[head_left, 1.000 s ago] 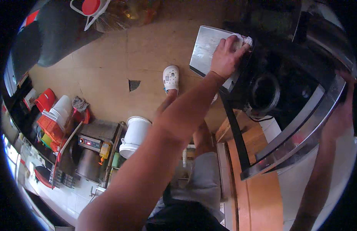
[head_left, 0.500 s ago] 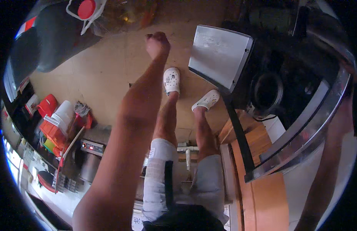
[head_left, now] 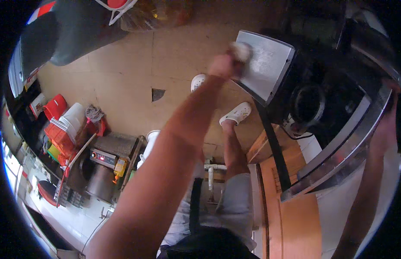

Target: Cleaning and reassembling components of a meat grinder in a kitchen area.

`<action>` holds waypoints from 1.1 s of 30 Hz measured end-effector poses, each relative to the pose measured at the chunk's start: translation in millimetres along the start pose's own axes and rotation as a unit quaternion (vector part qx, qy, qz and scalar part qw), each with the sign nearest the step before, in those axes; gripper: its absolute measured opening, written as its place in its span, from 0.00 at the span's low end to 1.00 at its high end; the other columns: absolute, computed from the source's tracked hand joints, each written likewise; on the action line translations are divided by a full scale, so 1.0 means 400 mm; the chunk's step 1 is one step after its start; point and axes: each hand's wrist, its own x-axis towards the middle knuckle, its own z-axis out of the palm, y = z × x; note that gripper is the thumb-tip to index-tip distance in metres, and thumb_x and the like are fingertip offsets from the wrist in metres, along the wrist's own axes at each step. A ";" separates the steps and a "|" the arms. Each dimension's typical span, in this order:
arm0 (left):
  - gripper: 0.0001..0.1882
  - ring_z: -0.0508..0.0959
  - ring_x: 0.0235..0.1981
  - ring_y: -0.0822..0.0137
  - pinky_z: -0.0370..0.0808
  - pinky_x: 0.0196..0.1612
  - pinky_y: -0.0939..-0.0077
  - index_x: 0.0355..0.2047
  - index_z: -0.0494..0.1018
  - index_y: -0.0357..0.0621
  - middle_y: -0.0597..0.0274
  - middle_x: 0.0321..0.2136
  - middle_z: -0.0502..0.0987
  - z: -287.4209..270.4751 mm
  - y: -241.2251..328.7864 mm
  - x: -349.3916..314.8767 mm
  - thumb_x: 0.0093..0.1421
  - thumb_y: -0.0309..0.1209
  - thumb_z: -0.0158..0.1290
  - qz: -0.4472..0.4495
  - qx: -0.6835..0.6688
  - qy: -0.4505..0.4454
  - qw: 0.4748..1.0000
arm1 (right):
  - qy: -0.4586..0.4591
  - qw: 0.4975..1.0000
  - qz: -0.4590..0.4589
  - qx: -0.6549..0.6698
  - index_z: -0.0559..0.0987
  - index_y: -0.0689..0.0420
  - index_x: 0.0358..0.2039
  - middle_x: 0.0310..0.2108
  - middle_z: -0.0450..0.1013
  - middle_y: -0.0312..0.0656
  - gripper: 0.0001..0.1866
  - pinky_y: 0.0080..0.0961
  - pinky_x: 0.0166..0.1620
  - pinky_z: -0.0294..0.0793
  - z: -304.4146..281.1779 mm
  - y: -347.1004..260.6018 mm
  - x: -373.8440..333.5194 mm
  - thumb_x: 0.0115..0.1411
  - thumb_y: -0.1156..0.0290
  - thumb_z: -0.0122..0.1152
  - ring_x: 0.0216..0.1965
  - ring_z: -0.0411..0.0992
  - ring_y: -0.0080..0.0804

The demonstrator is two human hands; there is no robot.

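My left hand (head_left: 222, 66) reaches across to a flat pale grey panel (head_left: 269, 64) with a dark rim. Its fingers are closed on a whitish, rounded thing, perhaps a wad of cloth (head_left: 242, 52), smeared by motion. That wad lies over the panel's left edge. Wet-looking streaks mark the panel's surface. At the far right, my right hand (head_left: 385, 123) is in dim light near the picture's rim. Its fingers are closed at the edge of a curved metal-edged frame (head_left: 338, 166), which stands out from a dark appliance (head_left: 310, 103).
My white clogs (head_left: 236, 113) stand on the brown floor (head_left: 122, 82). Orange and white baskets (head_left: 64, 129), a steel cooker with a control panel (head_left: 103, 158) and a yellow bottle (head_left: 119, 167) are at the left. A wooden cabinet (head_left: 295, 216) stands at the right. Grey bulky shapes (head_left: 84, 30) fill the upper left.
My left hand has moved right, from above the floor to the grey panel, and the whitish wad now shows in it. My right hand stays at the frame. The view has shifted slightly.
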 end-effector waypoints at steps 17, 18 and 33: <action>0.24 0.78 0.49 0.49 0.78 0.52 0.58 0.49 0.81 0.60 0.57 0.45 0.75 0.006 0.181 -0.155 0.51 0.25 0.57 0.335 0.032 -0.122 0.934 | -0.134 0.987 0.091 -0.004 0.76 0.53 0.53 0.54 0.74 0.42 0.19 0.27 0.65 0.60 -0.060 0.135 -0.053 0.61 0.75 0.54 0.59 0.70 0.38; 0.23 0.78 0.48 0.45 0.79 0.51 0.58 0.51 0.80 0.60 0.54 0.44 0.75 0.008 0.173 -0.142 0.54 0.26 0.54 0.368 -0.002 -0.108 0.923 | -0.140 0.986 0.087 -0.021 0.76 0.53 0.53 0.54 0.74 0.42 0.19 0.27 0.65 0.60 -0.085 0.117 -0.041 0.61 0.75 0.54 0.59 0.70 0.38; 0.26 0.81 0.47 0.55 0.76 0.55 0.58 0.51 0.77 0.37 0.51 0.46 0.82 -0.295 -0.501 -0.359 0.63 0.46 0.58 -0.063 -0.063 0.098 0.991 | -0.118 0.990 0.057 -0.049 0.80 0.60 0.42 0.39 0.77 0.41 0.17 0.27 0.53 0.69 -0.037 0.050 0.006 0.73 0.66 0.42 0.46 0.73 0.31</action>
